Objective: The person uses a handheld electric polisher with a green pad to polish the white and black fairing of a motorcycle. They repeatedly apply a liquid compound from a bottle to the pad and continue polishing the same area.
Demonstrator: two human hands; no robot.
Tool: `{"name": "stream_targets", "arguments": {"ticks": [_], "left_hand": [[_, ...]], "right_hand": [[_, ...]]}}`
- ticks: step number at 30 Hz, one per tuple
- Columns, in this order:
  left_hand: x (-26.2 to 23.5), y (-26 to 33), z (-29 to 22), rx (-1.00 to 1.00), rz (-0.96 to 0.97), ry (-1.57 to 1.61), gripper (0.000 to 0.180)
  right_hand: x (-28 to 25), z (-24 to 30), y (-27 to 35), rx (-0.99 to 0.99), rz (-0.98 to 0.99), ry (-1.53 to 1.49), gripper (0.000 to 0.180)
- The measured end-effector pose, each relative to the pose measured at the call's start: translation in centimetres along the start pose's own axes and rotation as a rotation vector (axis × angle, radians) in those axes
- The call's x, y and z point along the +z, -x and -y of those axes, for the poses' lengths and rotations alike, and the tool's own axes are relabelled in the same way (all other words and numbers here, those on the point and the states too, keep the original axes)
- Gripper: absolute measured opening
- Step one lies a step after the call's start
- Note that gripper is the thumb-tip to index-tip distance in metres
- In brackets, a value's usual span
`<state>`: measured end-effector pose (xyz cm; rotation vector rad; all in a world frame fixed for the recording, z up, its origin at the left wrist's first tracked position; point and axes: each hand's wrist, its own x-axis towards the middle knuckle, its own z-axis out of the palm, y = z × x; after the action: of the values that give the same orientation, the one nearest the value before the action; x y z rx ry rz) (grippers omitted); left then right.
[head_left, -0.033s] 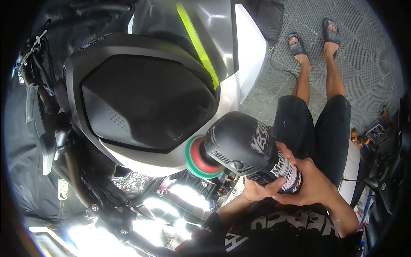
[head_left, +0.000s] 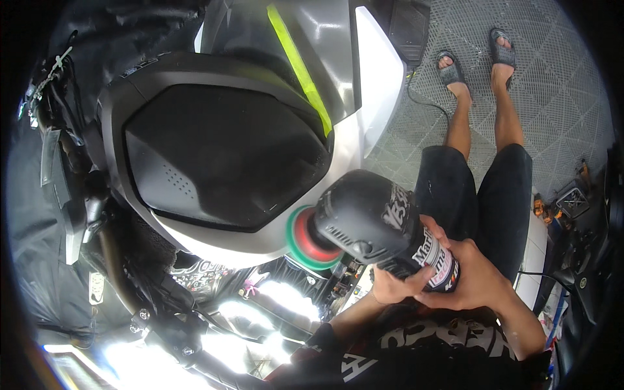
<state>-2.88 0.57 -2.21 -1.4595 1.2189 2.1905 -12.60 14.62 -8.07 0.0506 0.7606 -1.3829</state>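
Note:
A black electric polisher (head_left: 364, 211) is gripped by both of my hands. My left hand (head_left: 393, 286) wraps round the underside of its body. My right hand (head_left: 471, 273) closes round the rear end, with fingers over the top. At the front, its round green-and-red pad (head_left: 305, 240) meets the lower right edge of a glossy white panel (head_left: 221, 248) on a motorcycle. I cannot tell whether the pad is spinning. Inside the white panel sits a dark, smooth cover (head_left: 221, 153) with a patch of small dots.
Left of the panel run the handlebar (head_left: 107, 250) and cables. A yellow-green strip (head_left: 296, 62) crosses the dark upper bodywork. My legs stand on a grey grid floor (head_left: 559, 97) at the right, where a cord (head_left: 432, 107) lies. Bright reflections fill the lower left.
The polisher and its pad have shifted very slightly to the right. Both hands keep the same grip.

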Motion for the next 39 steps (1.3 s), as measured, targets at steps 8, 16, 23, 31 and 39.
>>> {"name": "stream_targets", "arguments": {"ticks": [8, 16, 23, 31, 39], "left_hand": [[0.1, -0.6, 1.0, -0.099, -0.147, 0.021, 0.046], [-1.1, 0.3, 2.3, -0.103, -0.039, -0.032, 0.053], [-4.9, -1.9, 4.3, -0.055, 0.174, 0.13, 0.052], [-5.7, -2.7, 5.1, -0.028, 0.311, 0.297, 0.056], [-1.4, -7.9, 3.0, 0.093, 0.395, 0.732, 0.052]], "right_hand": [[-1.1, -1.4, 0.0, 0.099, 0.039, -0.034, 0.048], [0.2, -2.8, 0.9, 0.029, -0.056, 0.046, 0.053], [3.0, -6.7, -0.2, -0.031, -0.248, 0.112, 0.086], [5.3, -4.2, 0.2, -0.048, -0.505, 0.342, 0.069], [3.7, 2.8, -0.8, 0.036, -0.61, 1.035, 0.065]]}}
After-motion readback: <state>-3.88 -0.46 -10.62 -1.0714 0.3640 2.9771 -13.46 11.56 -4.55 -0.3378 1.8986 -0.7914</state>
